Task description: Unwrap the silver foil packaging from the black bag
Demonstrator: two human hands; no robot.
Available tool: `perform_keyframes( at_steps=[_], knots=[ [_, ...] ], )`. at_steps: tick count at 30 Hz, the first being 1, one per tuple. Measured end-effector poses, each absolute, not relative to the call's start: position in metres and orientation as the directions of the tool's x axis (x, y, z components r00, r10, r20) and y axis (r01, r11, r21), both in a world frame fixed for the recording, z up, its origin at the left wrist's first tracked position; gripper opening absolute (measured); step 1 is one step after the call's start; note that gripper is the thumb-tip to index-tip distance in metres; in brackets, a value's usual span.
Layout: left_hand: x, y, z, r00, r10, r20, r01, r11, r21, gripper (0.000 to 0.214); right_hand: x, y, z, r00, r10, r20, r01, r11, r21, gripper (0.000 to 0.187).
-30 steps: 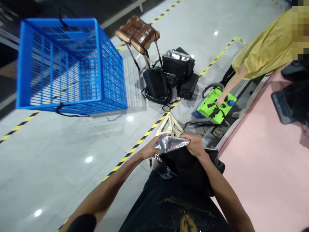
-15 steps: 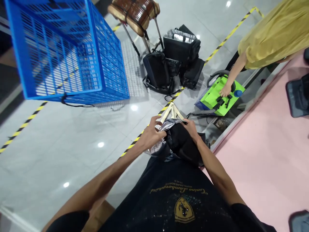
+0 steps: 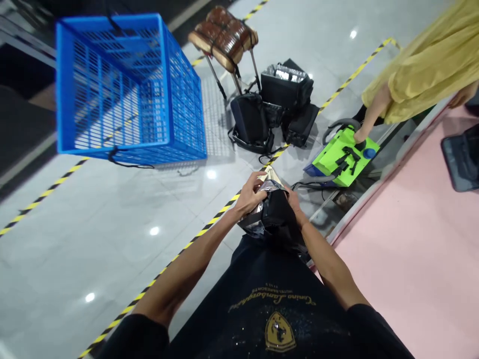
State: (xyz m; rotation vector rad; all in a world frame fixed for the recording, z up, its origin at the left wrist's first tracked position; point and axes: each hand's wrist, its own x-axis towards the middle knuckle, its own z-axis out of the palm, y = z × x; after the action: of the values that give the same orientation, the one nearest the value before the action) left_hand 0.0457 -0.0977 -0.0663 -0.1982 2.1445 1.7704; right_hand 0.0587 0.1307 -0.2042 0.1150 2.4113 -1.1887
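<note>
A black insulated bag (image 3: pixel 279 214) with a shiny silver lining is held against my front at waist height. My left hand (image 3: pixel 251 195) grips its silver edge on the left, fingers curled around the rim. On the opposite side, my right hand (image 3: pixel 294 200) pinches the rim near its far corner; part of its fingers is hidden behind the bag. Just beyond the rim a pale, pointed wooden frame (image 3: pixel 270 173) shows, its lower part covered by the bag.
A large blue plastic crate (image 3: pixel 187 114) stands at left. Beyond are a brown-cushioned stool (image 3: pixel 224 37) and several black bags (image 3: pixel 250 119). At right, a person in yellow (image 3: pixel 430 75) touches a green machine (image 3: pixel 337 154) beside a pink tabletop (image 3: pixel 407 239). Striped tape (image 3: pixel 209 224) crosses the floor.
The view has shifted, so the crate and stool appear farther right and lower. Both hands still hold the bag's rim, and the left fingers have closed more on it. The co-worker's arm has shifted.
</note>
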Motion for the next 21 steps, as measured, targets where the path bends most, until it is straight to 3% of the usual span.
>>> perform_keyframes(
  at_steps=[3,7,10,11,14,17,21],
  knots=[
    [0.044,-0.098,-0.051,-0.925,0.118,-0.362,-0.315,0.296,0.902,0.088,0.066,0.144,-0.194,-0.889,-0.059,-0.455,0.315,0.642,-0.699,0.05],
    [0.091,-0.108,-0.018,-0.991,-0.089,-0.105,-0.137,0.609,0.781,0.046,0.105,0.168,-0.162,-0.935,0.115,-0.336,0.348,0.488,-0.801,0.075],
    [0.16,-0.117,-0.009,-0.985,-0.116,-0.125,-0.17,0.72,0.673,0.039,0.151,0.172,-0.131,-0.947,0.198,-0.251,0.306,0.335,-0.891,0.08],
    [0.181,-0.116,-0.014,-0.98,-0.128,-0.151,-0.196,0.739,0.645,0.048,0.165,0.168,-0.123,-0.957,0.171,-0.234,0.28,0.337,-0.899,0.079],
    [0.216,-0.102,-0.043,-0.953,-0.195,-0.232,-0.302,0.669,0.68,0.104,0.196,0.141,-0.116,-0.984,0.097,-0.147,0.176,0.497,-0.85,0.089],
    [0.201,-0.075,-0.077,-0.914,-0.323,-0.246,-0.378,0.457,0.805,0.145,0.203,0.11,-0.135,-0.984,0.174,-0.042,0.146,0.649,-0.747,0.098],
    [0.154,-0.063,-0.096,-0.863,-0.456,-0.217,-0.399,0.353,0.846,0.125,0.197,0.099,-0.172,-0.976,0.199,0.094,0.087,0.742,-0.665,0.094]
  ],
)
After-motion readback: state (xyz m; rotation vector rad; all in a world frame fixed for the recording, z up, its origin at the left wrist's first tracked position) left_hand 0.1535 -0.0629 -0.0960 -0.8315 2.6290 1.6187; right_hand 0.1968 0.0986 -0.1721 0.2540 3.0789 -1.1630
